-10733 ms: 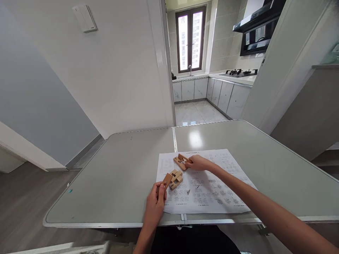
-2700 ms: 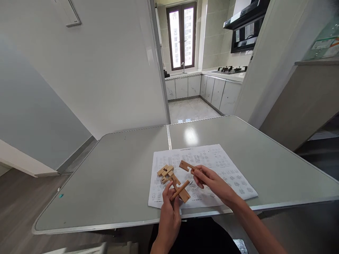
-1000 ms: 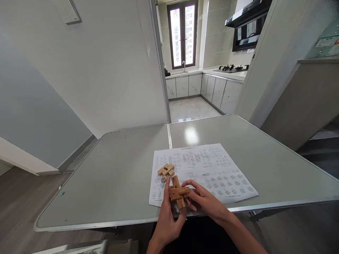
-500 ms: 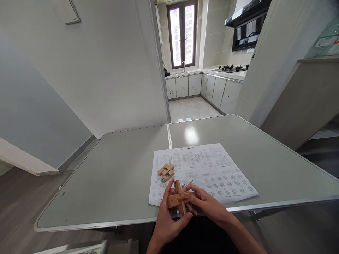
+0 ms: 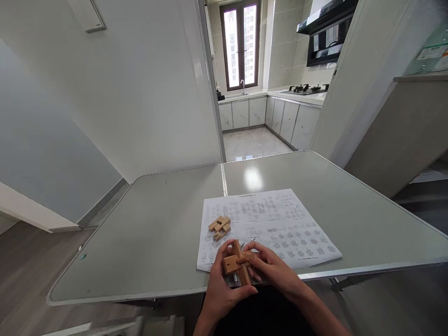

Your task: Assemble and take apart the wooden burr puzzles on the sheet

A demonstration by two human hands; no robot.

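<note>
Fingers (image 5: 245, 292), left hand (image 5: 221, 295) + right hand (image 5: 276, 269): grasping crossed wooden pieces (image 5: 231, 264) | paper sheet (image 5: 297, 238): pale blocks (image 5: 222, 225) on it

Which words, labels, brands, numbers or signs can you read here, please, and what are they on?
None reads clearly.
Paper sheet: print too small.
Light wooden blocks: dark mark too blurred.
Held brown wooden pieces: tiny dark mark, unreadable.
Label at right edge: too small.
Wall plate: tiny mark, unreadable.

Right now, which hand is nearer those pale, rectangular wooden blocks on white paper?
Left. The left hand is on the near side of the pale blocks; the right hand is farther away, to the right.
</note>
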